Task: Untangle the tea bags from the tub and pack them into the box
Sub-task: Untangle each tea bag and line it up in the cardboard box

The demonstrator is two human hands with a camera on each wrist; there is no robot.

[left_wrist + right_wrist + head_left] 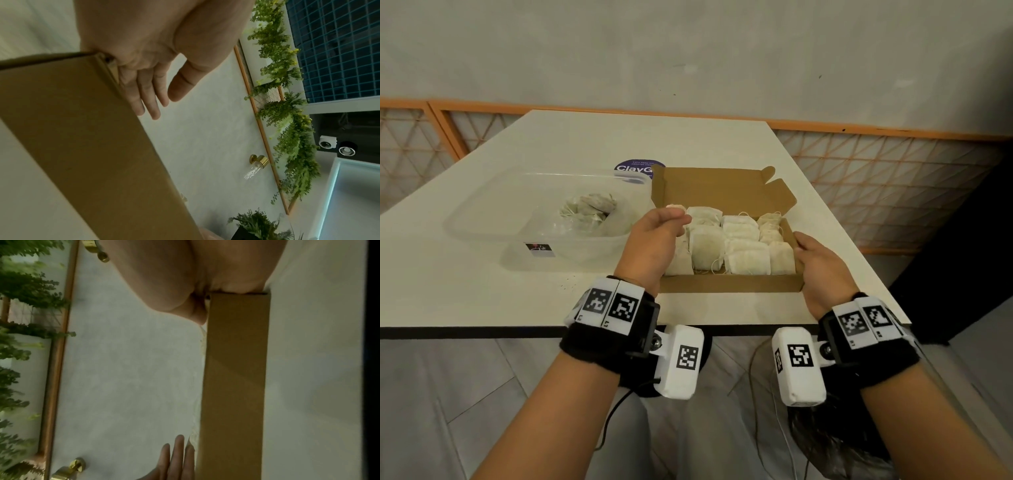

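An open brown cardboard box (729, 283) lies on the white table with rows of pale tea bags (732, 246) packed inside. To its left stands a clear plastic tub (482, 219) holding a tangled clump of tea bags (589, 210). My left hand (678, 219) hovers over the box's left side, fingers relaxed and holding nothing; in the left wrist view this hand (162, 100) lies beside the box wall (82, 129). My right hand (804, 250) grips the box's right front corner, thumb along the rim. In the right wrist view its palm (236, 280) presses the box wall (236, 369); its fingers are hidden.
A round purple sticker (637, 168) lies on the table behind the tub and box. The table's near edge (517, 330) runs just behind my wrists. An orange-framed lattice panel (893, 178) lines the wall beyond the table. Cables hang below the table.
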